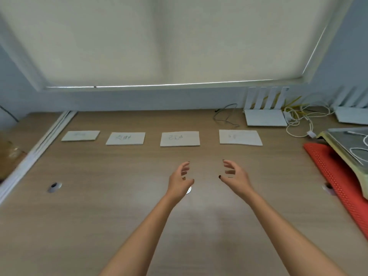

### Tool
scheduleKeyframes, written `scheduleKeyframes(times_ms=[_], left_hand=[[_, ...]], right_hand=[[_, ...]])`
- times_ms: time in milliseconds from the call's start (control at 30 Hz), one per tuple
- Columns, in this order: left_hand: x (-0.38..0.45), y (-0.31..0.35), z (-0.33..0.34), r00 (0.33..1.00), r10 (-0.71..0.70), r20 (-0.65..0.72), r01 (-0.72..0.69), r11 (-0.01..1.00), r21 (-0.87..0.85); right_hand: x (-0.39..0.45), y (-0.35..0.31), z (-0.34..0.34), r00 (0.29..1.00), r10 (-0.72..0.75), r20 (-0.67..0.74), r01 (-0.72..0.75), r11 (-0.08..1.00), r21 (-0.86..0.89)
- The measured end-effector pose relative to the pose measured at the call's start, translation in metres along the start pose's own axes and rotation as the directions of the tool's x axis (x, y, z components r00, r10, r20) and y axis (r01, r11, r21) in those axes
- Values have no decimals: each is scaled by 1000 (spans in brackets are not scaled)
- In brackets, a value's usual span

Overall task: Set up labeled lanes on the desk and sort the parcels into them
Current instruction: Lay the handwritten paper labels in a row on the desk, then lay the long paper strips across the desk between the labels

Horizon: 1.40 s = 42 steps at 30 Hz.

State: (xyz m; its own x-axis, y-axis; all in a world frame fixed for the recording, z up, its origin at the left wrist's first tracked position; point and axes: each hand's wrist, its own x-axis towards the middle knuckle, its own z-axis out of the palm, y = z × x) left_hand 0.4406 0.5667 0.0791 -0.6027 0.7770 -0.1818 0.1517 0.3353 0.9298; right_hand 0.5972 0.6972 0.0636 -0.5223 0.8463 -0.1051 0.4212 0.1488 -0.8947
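Observation:
Several white label cards lie in a row across the far part of the wooden desk: a far-left card, a second card, a third card and a right card, each with faint handwriting. My left hand and my right hand hover side by side over the desk's middle, in front of the third card, palms facing each other, fingers apart and curled, holding nothing. No parcel is in sight on the desk.
A red mesh mat and a tray-like device sit at the right edge. A white router and tangled cables lie at the back right. A brown packet rests at far left. Cable holes dot the desk.

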Motion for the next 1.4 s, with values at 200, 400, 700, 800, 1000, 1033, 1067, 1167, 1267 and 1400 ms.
scheduleKeyframes(times_ms=[200,400,700,800,1000,1033,1067,1167,1267,1400], left_hand=[[-55,-13,-62,999,23,-37,-21,998,64],[-89,-26,-127,997,58,-49,-55,997,55],[-122,-92,-279,999,34,-24,-33,999,32],[-134,-112,-327,1000,21,4,-22,998,55],[-152,-136,-389,1000,16,18,-16,999,35],[-154,-137,-396,1000,10,16,-11,1000,18],[-156,-137,-403,1000,7,12,-7,1000,4],[-162,-138,-426,1000,14,-1,-14,1000,-3],[-168,-141,-455,999,22,-38,-21,1000,9],[-170,-159,-498,996,-5,-93,7,1000,25]], right_hand=[[-64,-31,45,998,-33,58,32,999,22],[-105,-68,103,991,-83,107,87,996,-28],[-157,-136,255,986,-79,144,94,991,-99],[-175,-163,305,986,-90,141,105,990,-99],[-205,-200,367,981,-95,169,115,987,-113],[-207,-205,372,981,-89,173,110,987,-117],[-209,-209,376,982,-81,172,103,988,-118],[-210,-224,388,985,-68,159,83,993,-88],[-211,-237,408,981,-68,184,82,994,-70],[-213,-252,450,972,-61,226,75,996,-54]])
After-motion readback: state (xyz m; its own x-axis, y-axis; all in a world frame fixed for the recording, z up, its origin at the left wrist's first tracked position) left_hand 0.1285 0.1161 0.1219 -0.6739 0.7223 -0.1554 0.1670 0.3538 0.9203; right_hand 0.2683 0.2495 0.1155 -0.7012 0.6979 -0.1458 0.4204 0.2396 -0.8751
